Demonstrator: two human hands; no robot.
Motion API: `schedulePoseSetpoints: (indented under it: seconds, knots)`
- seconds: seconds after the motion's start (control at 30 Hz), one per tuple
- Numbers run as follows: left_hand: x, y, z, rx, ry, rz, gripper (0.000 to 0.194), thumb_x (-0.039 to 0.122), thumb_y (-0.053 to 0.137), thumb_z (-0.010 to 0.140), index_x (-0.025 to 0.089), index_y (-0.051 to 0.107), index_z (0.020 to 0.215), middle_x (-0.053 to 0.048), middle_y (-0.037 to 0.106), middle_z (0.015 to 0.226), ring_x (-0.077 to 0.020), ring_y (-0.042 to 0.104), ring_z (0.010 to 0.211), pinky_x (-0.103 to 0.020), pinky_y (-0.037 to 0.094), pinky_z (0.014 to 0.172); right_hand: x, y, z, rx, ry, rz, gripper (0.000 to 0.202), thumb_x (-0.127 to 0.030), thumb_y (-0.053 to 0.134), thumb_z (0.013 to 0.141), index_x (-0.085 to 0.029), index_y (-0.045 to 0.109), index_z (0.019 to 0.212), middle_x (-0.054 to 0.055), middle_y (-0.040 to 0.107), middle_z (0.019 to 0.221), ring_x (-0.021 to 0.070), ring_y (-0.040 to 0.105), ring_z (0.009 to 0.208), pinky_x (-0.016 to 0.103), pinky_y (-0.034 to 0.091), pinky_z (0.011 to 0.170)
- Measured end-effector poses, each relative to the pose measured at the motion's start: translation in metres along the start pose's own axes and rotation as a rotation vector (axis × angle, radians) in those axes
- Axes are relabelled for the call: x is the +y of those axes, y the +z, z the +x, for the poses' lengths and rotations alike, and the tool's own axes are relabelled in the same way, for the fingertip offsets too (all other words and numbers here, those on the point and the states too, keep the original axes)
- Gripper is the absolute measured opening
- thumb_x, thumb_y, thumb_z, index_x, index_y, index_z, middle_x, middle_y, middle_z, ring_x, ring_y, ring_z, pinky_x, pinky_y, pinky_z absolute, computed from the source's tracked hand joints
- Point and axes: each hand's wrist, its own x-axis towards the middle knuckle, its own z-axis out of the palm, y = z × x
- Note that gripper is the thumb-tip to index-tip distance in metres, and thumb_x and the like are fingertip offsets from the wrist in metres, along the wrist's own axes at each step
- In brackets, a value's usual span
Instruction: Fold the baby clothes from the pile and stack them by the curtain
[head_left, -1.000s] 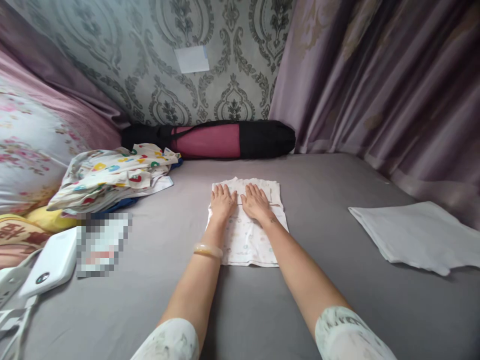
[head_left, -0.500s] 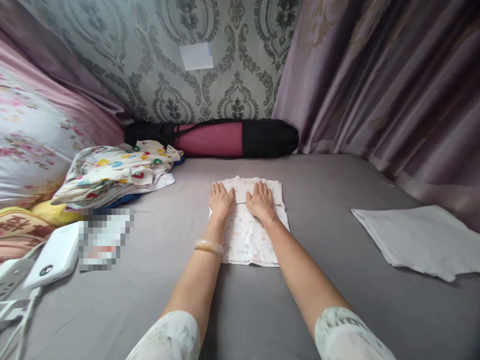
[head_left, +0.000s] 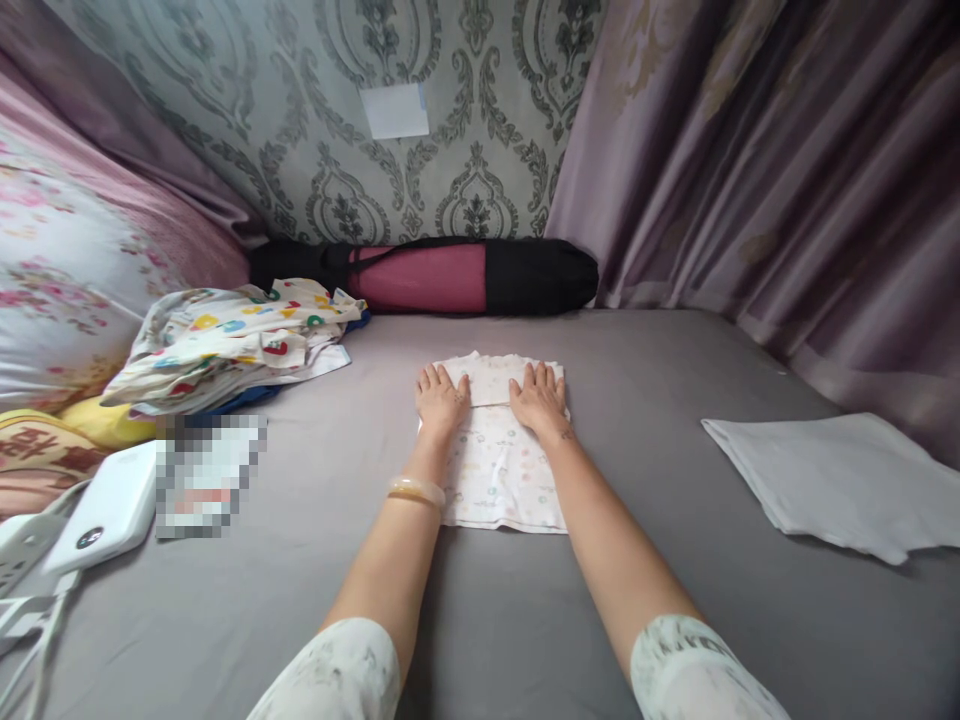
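Note:
A small white garment with a faint pastel print (head_left: 499,470) lies on the grey sheet, its far part folded over toward me. My left hand (head_left: 441,398) rests flat on the left side of the folded part, fingers spread. On the right side of that fold lies my right hand (head_left: 538,398), palm down with its fingers apart. Neither hand grips the cloth. The fold's edge shows between the two hands.
A heap of printed clothes (head_left: 240,340) lies at the left, near a white power bank (head_left: 105,510) with cables. Along the wall runs a black and pink bag (head_left: 420,278). A folded white cloth (head_left: 832,475) lies at the right.
My right hand has slid to the right across the folded part, uncovering more of its middle. My left hand has stayed almost in place.

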Motion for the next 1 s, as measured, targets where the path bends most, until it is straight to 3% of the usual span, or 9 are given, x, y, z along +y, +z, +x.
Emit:
schedulePoseSetpoints:
  seconds: [0.23, 0.4, 0.5, 0.63, 0.73, 0.83, 1.0]
  knots:
    - [0.000, -0.007, -0.001, 0.004, 0.011, -0.031, 0.070, 0.049, 0.025, 0.096, 0.001, 0.036, 0.145, -0.022, 0.032, 0.153, -0.0342, 0.027, 0.144, -0.049, 0.022, 0.116, 0.000, 0.001, 0.000, 0.008, -0.001, 0.004, 0.064, -0.043, 0.021, 0.099, -0.008, 0.023, 0.153, 0.017, 0.017, 0.160, 0.0289, 0.011, 0.147, 0.049, 0.009, 0.116]
    - [0.024, -0.013, -0.013, 0.085, 0.130, -0.032, 0.063, 0.040, 0.028, 0.097, -0.001, 0.039, 0.143, -0.025, 0.031, 0.153, -0.0333, 0.021, 0.146, -0.053, 0.012, 0.118, 0.000, 0.001, 0.000, 0.004, 0.006, -0.014, 0.064, -0.043, 0.020, 0.099, -0.008, 0.023, 0.153, 0.016, 0.018, 0.160, 0.0290, 0.012, 0.147, 0.049, 0.010, 0.116]
    - [0.045, -0.010, -0.024, -0.017, 0.261, -0.089, 0.058, 0.035, 0.032, 0.096, 0.003, 0.038, 0.144, -0.023, 0.032, 0.153, -0.0319, 0.024, 0.145, -0.049, 0.021, 0.117, -0.002, -0.002, 0.003, -0.041, 0.029, -0.040, 0.066, -0.045, 0.019, 0.099, -0.009, 0.021, 0.154, 0.016, 0.016, 0.160, 0.0284, 0.011, 0.147, 0.049, 0.010, 0.116]
    - [0.055, -0.009, -0.031, -0.099, 0.287, -0.133, 0.055, 0.030, 0.034, 0.095, 0.001, 0.038, 0.142, -0.026, 0.032, 0.152, -0.0349, 0.027, 0.144, -0.049, 0.029, 0.113, -0.003, -0.007, 0.007, -0.127, 0.042, -0.054, 0.068, -0.046, 0.017, 0.098, -0.010, 0.016, 0.155, 0.015, 0.010, 0.162, 0.0273, 0.007, 0.148, 0.049, 0.008, 0.117]
    - [0.047, -0.017, -0.029, -0.093, 0.262, -0.142, 0.051, 0.025, 0.036, 0.094, 0.000, 0.041, 0.138, -0.027, 0.035, 0.150, -0.0350, 0.030, 0.142, -0.047, 0.031, 0.111, -0.004, -0.009, 0.009, -0.165, 0.045, -0.065, 0.068, -0.046, 0.017, 0.098, -0.010, 0.013, 0.155, 0.015, 0.008, 0.162, 0.0280, 0.005, 0.148, 0.048, 0.007, 0.117]
    - [0.033, -0.032, -0.021, -0.104, 0.226, -0.153, 0.042, 0.019, 0.040, 0.090, 0.001, 0.050, 0.128, -0.028, 0.048, 0.138, -0.0330, 0.044, 0.133, -0.042, 0.038, 0.106, -0.006, -0.011, 0.009, -0.176, 0.054, -0.088, 0.068, -0.046, 0.017, 0.098, -0.009, 0.012, 0.155, 0.015, 0.007, 0.162, 0.0286, 0.006, 0.148, 0.049, 0.008, 0.117]
    - [-0.011, -0.057, 0.003, -0.167, 0.052, -0.187, 0.031, 0.027, 0.050, 0.087, 0.013, 0.060, 0.113, -0.020, 0.062, 0.122, -0.0301, 0.059, 0.115, -0.036, 0.049, 0.090, -0.011, -0.023, 0.009, -0.198, 0.052, -0.149, 0.068, -0.046, 0.020, 0.099, -0.008, 0.017, 0.155, 0.016, 0.013, 0.161, 0.0287, 0.012, 0.147, 0.048, 0.012, 0.116]
